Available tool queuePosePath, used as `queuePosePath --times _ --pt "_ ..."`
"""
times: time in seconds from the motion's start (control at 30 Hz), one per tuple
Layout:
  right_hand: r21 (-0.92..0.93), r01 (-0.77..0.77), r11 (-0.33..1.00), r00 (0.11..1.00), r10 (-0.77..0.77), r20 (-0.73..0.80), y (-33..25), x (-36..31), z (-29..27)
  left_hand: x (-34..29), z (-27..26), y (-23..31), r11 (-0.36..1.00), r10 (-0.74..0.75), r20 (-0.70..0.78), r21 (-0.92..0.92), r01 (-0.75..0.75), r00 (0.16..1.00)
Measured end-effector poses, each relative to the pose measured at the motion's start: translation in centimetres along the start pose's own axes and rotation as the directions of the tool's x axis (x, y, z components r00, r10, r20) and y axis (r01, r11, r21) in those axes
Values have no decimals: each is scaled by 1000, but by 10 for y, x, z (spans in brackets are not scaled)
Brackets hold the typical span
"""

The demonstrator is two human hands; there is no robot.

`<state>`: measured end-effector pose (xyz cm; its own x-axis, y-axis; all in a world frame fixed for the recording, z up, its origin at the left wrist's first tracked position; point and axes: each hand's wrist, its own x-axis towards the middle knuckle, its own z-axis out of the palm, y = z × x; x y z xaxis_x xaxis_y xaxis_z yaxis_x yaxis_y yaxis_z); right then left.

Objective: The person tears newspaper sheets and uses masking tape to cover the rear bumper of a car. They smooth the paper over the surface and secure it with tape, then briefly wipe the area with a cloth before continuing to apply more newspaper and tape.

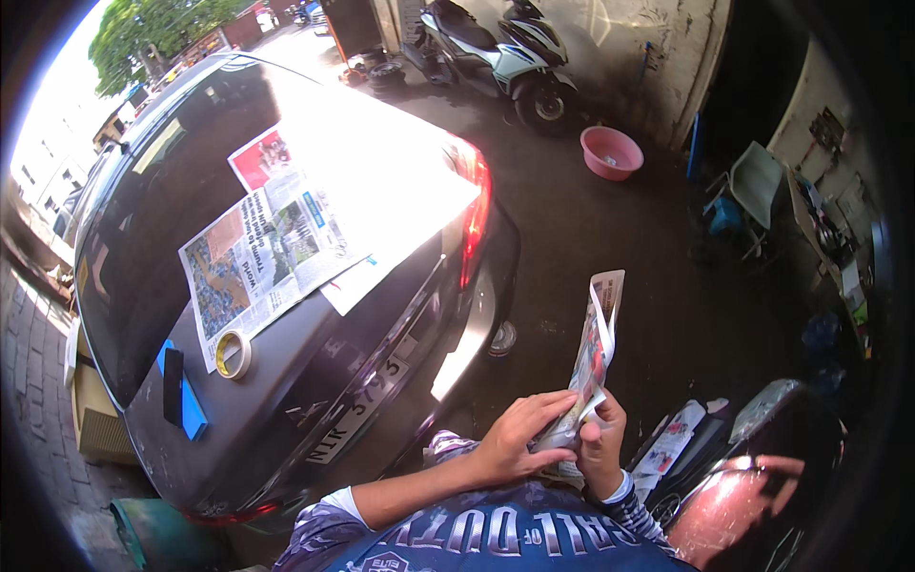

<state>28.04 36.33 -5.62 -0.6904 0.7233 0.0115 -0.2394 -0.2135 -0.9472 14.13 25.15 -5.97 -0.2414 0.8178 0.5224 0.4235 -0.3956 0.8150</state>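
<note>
In front of my chest I hold a folded newspaper (593, 343) whose loose end sticks up and away from me. My left hand (527, 434) lies over its near end, fingers bent across the fold. From the other side my right hand (602, 443) grips the same end, thumb against the paper. To the left, open newspaper sheets (276, 238) lie spread on the dark car's (286, 377) boot lid and rear window. A roll of masking tape (233, 355) rests at the sheets' lower edge. Near it are a flat blue piece (191, 405) and a black oblong object (172, 384).
Beyond the car stand a parked scooter (505, 52) and a pink basin (612, 153). A chair (753, 191) and a cluttered bench (824, 229) line the right side. Close by at lower right is a reddish, shiny vehicle part (734, 510). A green container (157, 534) stands at lower left.
</note>
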Motion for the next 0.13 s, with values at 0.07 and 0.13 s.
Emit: queuePosePath --times 0.07,0.13 --pt "-97 78 992 995 -83 -48 12 1 -16 9 4 -10 986 -126 26 -107 128 992" --pt "-117 112 987 977 -131 -167 34 6 -43 24 26 -26 861 -351 145 -337 380 925"
